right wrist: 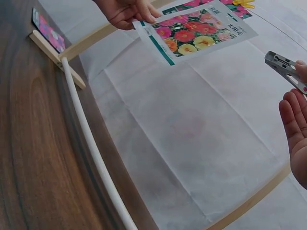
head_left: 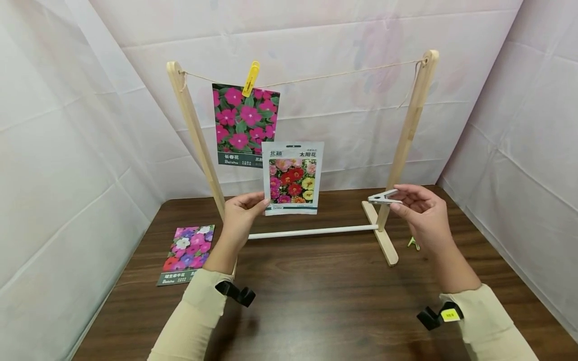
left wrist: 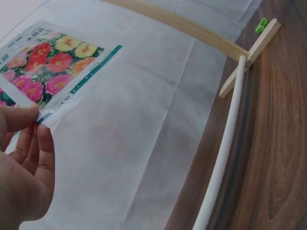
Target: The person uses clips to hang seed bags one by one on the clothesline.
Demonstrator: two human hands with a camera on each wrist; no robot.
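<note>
My left hand [head_left: 244, 210] pinches the lower left corner of a white seed packet [head_left: 292, 178] printed with red and yellow flowers, holding it upright above the table; the packet [left wrist: 45, 72] and the packet [right wrist: 196, 31] show in both wrist views. My right hand [head_left: 417, 205] pinches a grey clothespin [head_left: 381, 198], tip pointing left, beside the right post. A wooden drying rack [head_left: 408, 135] carries a string [head_left: 338, 74]. A pink-flower packet [head_left: 244, 125] hangs from it under a yellow clothespin [head_left: 250, 78].
Another flower packet [head_left: 186, 253] lies flat on the dark wooden table [head_left: 325, 301] at the left. A green clothespin [head_left: 413, 244] lies by the rack's right foot. A white bar [head_left: 311, 231] joins the rack's feet. White cloth walls surround the table.
</note>
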